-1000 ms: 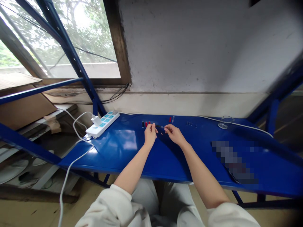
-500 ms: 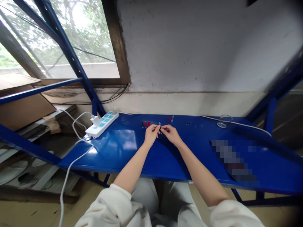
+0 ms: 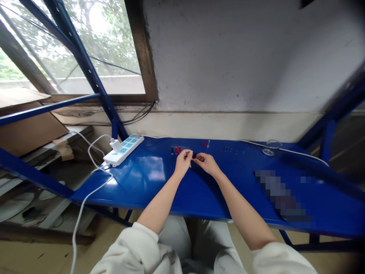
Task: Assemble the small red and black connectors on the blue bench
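My left hand (image 3: 182,163) is closed in a pinch above the blue table (image 3: 199,198); whatever is between its fingertips is too small to make out. Close beside it, the fingers of my right hand (image 3: 207,163) pinch a small black piece (image 3: 194,155). Just beyond my left hand stand a small black tube (image 3: 172,150) and two small red tubes (image 3: 176,150), upright in a row. Farther back are another red tube (image 3: 205,144) and a clear tube (image 3: 208,144). Several tiny clear pieces (image 3: 227,149) lie to the right of my hands.
A white power strip (image 3: 122,150) with a plug and cable sits at the table's left end. Toward the right back stands a clear round container (image 3: 268,151) by a white cable (image 3: 302,153). A blurred-out long item (image 3: 281,194) lies at right. The wall borders the back edge.
My hands have drawn slightly apart at the fingertips. The black piece now shows at my right fingers, and the greyish tip seen between the hands is out of sight.
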Tool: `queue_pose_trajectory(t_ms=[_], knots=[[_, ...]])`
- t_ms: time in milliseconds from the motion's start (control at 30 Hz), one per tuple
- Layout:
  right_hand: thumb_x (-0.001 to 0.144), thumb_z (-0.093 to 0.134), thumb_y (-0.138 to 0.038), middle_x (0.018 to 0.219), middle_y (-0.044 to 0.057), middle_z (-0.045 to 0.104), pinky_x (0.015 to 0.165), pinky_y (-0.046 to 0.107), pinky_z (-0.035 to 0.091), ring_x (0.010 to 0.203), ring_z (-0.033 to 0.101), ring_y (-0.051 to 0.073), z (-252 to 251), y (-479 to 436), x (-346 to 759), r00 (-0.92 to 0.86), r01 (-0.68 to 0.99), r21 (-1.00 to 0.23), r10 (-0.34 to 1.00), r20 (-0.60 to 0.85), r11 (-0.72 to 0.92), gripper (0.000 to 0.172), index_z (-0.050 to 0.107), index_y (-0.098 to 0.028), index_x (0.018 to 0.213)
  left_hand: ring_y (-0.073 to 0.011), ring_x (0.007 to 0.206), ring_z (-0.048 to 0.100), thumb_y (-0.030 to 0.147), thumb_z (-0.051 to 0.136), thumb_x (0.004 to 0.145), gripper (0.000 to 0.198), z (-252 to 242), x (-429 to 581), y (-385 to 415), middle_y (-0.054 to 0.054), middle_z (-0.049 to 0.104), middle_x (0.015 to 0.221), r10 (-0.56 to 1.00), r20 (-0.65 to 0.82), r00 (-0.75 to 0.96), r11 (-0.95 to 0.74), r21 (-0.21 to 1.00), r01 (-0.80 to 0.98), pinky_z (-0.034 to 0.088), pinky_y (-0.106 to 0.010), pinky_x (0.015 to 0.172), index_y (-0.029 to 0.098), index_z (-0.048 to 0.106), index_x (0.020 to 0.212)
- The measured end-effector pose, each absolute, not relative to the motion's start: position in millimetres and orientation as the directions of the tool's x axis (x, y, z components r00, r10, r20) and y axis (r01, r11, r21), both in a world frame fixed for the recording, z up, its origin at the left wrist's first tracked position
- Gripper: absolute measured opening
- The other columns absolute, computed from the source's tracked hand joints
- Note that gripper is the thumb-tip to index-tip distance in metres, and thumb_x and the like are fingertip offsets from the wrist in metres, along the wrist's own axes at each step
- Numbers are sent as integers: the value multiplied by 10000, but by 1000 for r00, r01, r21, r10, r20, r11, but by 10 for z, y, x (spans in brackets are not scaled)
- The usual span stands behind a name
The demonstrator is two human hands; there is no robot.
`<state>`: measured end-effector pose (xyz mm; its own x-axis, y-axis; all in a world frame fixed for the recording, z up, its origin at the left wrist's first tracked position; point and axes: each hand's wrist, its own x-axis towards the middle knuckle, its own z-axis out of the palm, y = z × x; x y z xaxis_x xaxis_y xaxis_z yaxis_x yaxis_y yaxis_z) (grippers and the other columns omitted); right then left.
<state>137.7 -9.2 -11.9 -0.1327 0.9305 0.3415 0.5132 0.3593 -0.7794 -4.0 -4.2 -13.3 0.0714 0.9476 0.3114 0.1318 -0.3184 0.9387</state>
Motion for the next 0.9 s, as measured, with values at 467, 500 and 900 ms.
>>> queue_pose_trajectory(t_ms=[467,500,900], knots=[[661,580,-307,624,18,614,517,212,360,596,560,143,-196,480,1882,179,790,-613,956,232,0,134,593,-177,632,-116,560,532,338,379,835,282,-91,-55,-184,-10,608,646,900,375,221,-412,570,711,329,-211,534,196,613,769],[665,578,-309,621,15,614,510,211,354,593,558,141,-207,494,1870,192,795,-606,955,226,-17,133,595,-180,638,-117,563,533,339,374,837,286,-91,-58,-183,-12,611,654,901,368,228,-412,566,714,326,-211,530,195,614,774],[704,552,-339,710,24,651,498,212,332,650,573,145,-257,631,1772,272,828,-545,944,188,-131,150,629,-210,700,-118,566,540,333,367,842,282,-107,-53,-182,-5,602,641,900,351,260,-422,541,727,329,-213,524,201,607,779]])
